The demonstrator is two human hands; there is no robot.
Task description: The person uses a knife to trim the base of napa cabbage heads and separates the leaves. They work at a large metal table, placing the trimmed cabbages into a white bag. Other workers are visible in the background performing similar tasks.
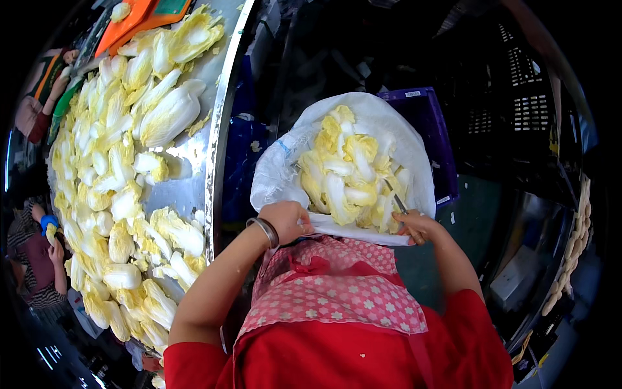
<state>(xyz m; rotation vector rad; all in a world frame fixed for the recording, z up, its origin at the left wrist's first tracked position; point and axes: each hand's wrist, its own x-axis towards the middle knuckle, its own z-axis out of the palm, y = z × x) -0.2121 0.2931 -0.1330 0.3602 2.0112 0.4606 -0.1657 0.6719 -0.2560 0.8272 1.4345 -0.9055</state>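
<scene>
A white woven sack (pixel 406 126) stands open in front of me, its rim folded outward. Inside lies a heap of yellow-white napa cabbage leaves (pixel 357 167). My left hand (pixel 285 221), with a bangle at the wrist, pinches the near rim at its left end. At the right end of that rim is my right hand (pixel 417 226), its fingers closed around a knife (pixel 400 203). The blade points up and left over the leaves. Whether the right fingers also grip the rim cannot be made out clearly.
Left of me, a steel table (pixel 187 160) carries many napa cabbage pieces (pixel 116 175). An orange tray (pixel 129 24) sits at its far end. Two people work across the table. Behind the sack is a purple crate (pixel 444 150); black slotted crates (pixel 529 112) stand to the right.
</scene>
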